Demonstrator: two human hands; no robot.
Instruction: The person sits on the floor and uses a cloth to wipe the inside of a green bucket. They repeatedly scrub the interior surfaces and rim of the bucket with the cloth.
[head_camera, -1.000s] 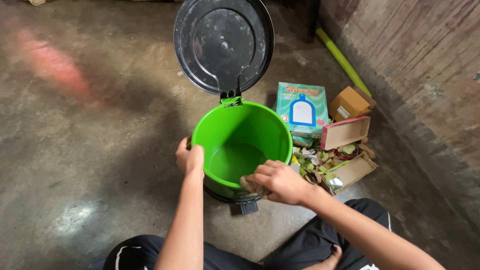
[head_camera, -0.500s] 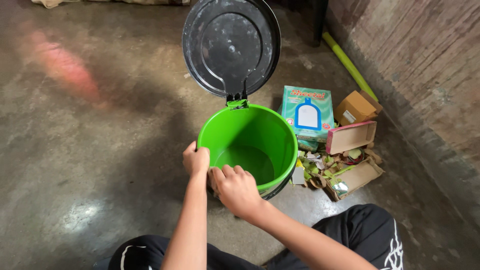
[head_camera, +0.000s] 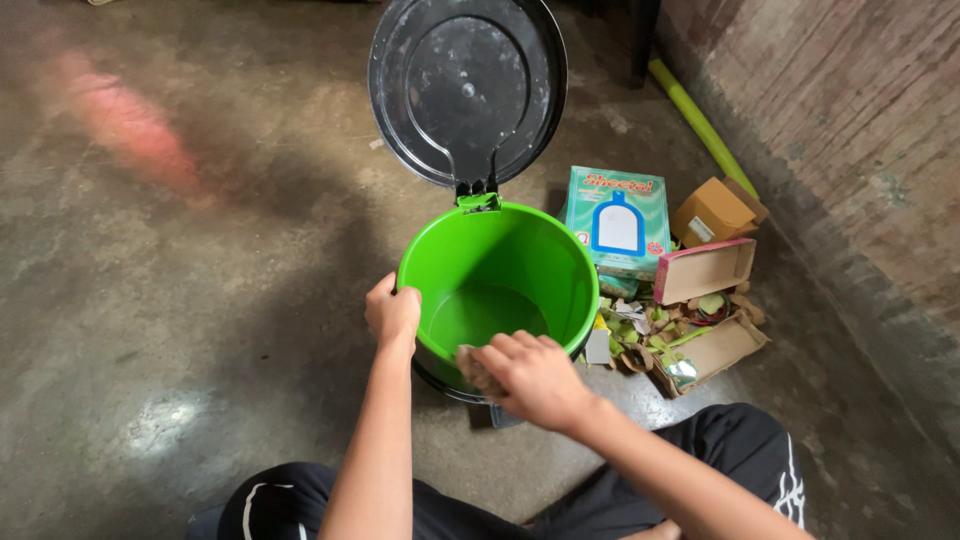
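A bright green pedal bin (head_camera: 540, 255) stands on the concrete floor with its round black lid (head_camera: 467, 88) swung up and open. The inside of the bin looks bare. My left hand (head_camera: 392, 312) grips the bin's near left rim. My right hand (head_camera: 530, 378) is at the near rim, closed on a small pale cloth or pad (head_camera: 470, 364) pressed against the edge.
Right of the bin lies a pile of rubbish: a teal carton (head_camera: 617, 220), a brown box (head_camera: 715, 212), a pink-edged open box (head_camera: 706, 270), and scraps (head_camera: 650, 325). A yellow-green pipe (head_camera: 700, 125) runs along the brick wall (head_camera: 850, 130). My dark trousers (head_camera: 740, 450) are below.
My right hand has slid along the near rim, first leftward, then back toward the middle. The left hand keeps its grip on the rim. The view shifted slightly.
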